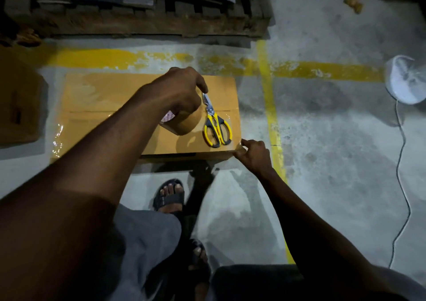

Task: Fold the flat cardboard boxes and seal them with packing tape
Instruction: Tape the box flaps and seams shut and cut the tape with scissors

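Note:
A folded brown cardboard box stands on the floor in front of me, with clear tape shining along its left and right ends. My left hand grips a brown roll of packing tape just above the box top. Yellow-handled scissors lie on the box beside the roll. My right hand pinches the tape end at the box's near right corner.
A wooden pallet with stacked flat cardboard stands behind the box. Another brown box sits at the left. A white fan with its cable lies at the right. Yellow floor lines cross the concrete. My sandalled feet are below the box.

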`<action>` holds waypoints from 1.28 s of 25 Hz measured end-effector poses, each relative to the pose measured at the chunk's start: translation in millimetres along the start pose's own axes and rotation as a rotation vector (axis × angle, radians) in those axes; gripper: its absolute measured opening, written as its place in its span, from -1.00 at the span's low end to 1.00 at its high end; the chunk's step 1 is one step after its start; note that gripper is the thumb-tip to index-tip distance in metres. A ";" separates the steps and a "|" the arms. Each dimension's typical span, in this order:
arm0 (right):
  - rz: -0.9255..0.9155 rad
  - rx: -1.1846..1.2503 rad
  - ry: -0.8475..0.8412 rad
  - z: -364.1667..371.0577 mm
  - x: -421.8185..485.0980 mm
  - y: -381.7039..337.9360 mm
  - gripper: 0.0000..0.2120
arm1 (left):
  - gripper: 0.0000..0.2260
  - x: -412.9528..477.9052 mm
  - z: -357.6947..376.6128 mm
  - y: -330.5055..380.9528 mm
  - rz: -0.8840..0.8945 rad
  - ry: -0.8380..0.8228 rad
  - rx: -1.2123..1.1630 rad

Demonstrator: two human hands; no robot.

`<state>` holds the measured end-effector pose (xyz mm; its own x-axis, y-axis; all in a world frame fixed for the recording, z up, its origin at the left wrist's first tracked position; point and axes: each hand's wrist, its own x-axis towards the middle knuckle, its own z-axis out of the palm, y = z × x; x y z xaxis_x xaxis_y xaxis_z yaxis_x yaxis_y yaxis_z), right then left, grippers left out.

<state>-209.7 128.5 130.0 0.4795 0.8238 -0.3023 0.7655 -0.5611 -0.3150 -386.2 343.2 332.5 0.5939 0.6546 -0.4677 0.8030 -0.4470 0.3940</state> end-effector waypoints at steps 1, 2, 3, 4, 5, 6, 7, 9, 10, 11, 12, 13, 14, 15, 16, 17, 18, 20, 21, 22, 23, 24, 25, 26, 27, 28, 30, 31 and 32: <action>0.000 -0.020 0.011 3.8 -2.4 3.2 -0.59 | -0.47 0.6 0.5 -0.4 0.004 0.002 0.004; 0.004 -0.032 0.025 6.8 -3.8 5.3 -0.69 | -0.47 1.3 1.0 -0.5 0.008 0.005 0.009; 0.006 -0.049 0.045 8.4 -4.4 6.4 -0.78 | -0.47 1.9 1.4 0.1 0.010 0.005 0.011; 0.002 -0.077 0.069 9.3 -4.0 7.6 -0.85 | -0.47 2.5 1.6 1.2 0.010 0.005 0.010; -0.002 -0.106 0.093 9.3 -3.2 8.3 -0.87 | -0.48 3.2 1.6 2.6 0.012 0.004 0.007; -0.006 -0.131 0.117 9.1 -2.1 9.1 -0.87 | -0.48 3.8 1.6 4.0 0.015 0.003 0.007; -0.005 -0.144 0.134 8.7 0.3 9.4 -0.88 | -0.48 4.8 1.6 5.1 0.018 0.000 0.008; 0.016 -0.125 0.174 7.0 4.9 6.5 -0.91 | -0.47 6.4 2.2 6.4 0.018 -0.008 0.013; 0.051 -0.089 0.191 6.1 7.4 3.8 -0.92 | -0.47 7.2 2.7 6.8 0.017 -0.011 0.019; 0.109 -0.034 0.198 4.5 8.2 -0.3 -0.89 | -0.47 8.0 3.2 7.1 0.014 -0.013 0.024; 0.192 0.029 0.201 3.8 7.7 -3.5 -0.82 | -0.47 8.6 3.6 7.3 0.009 -0.017 0.028; 0.280 0.082 0.196 4.8 4.7 -5.0 -0.73 | -0.46 8.8 3.7 7.7 0.004 -0.022 0.029; 0.354 0.128 0.184 8.5 -1.1 -5.1 -0.63 | -0.45 8.7 3.3 8.0 -0.001 -0.024 0.029; 0.418 0.168 0.161 12.8 -7.8 -5.7 -0.53 | -0.45 8.2 2.4 8.7 -0.005 -0.025 0.026; 0.477 0.194 0.129 16.6 -14.9 -7.5 -0.44 | -0.45 7.9 2.2 9.4 -0.008 -0.025 0.022; 0.519 0.204 0.094 18.8 -20.2 -11.0 -0.35 | -0.46 8.1 2.3 10.3 -0.007 -0.027 0.020; 0.542 0.205 0.068 20.4 -23.5 -15.4 -0.29 | -0.46 8.1 2.6 11.8 -0.004 -0.030 0.019; 0.556 0.212 0.032 20.0 -22.7 -27.1 -0.25 | -0.48 6.6 4.1 15.8 0.001 -0.038 0.019; 0.561 0.227 0.017 17.5 -19.6 -34.1 -0.26 | -0.50 5.6 4.7 17.5 0.003 -0.039 0.020; 0.563 0.246 0.006 15.3 -16.1 -40.0 -0.28 | -0.51 4.5 5.0 18.7 0.006 -0.034 0.023; 0.560 0.261 -0.003 13.8 -12.6 -44.7 -0.31 | -0.53 3.2 4.8 19.2 0.008 -0.028 0.026; 0.557 0.272 -0.013 13.9 -9.4 -47.4 -0.34 | -0.53 1.9 4.7 19.2 0.009 -0.023 0.027; 0.551 0.275 -0.019 14.6 -6.7 -48.0 -0.36 | -0.53 1.1 4.2 18.9 0.012 -0.023 0.024; 0.546 0.274 -0.025 15.8 -5.3 -47.3 -0.38 | -0.52 0.3 3.5 18.7 0.017 -0.028 0.024; 0.540 0.273 -0.031 17.2 -5.0 -45.7 -0.38 | -0.51 -0.4 3.1 18.2 0.021 -0.034 0.026; 0.532 0.270 -0.037 18.0 -4.7 -43.8 -0.39 | -0.50 -1.0 2.3 17.9 0.023 -0.036 0.029; 0.514 0.244 -0.040 16.6 -3.6 -43.2 -0.41 | -0.49 -2.7 0.9 17.0 0.023 -0.044 0.018; 0.499 0.229 -0.035 13.9 -1.4 -44.1 -0.44 | -0.49 -3.5 0.3 16.7 0.023 -0.049 0.007; 0.482 0.222 -0.024 10.8 1.0 -45.5 -0.48 | -0.49 -4.5 -0.1 16.3 0.020 -0.057 -0.008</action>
<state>-248.6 153.9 134.3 0.7425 0.4680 -0.4792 0.3502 -0.8811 -0.3178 -375.8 333.0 341.1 0.6116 0.6099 -0.5039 0.7909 -0.4543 0.4100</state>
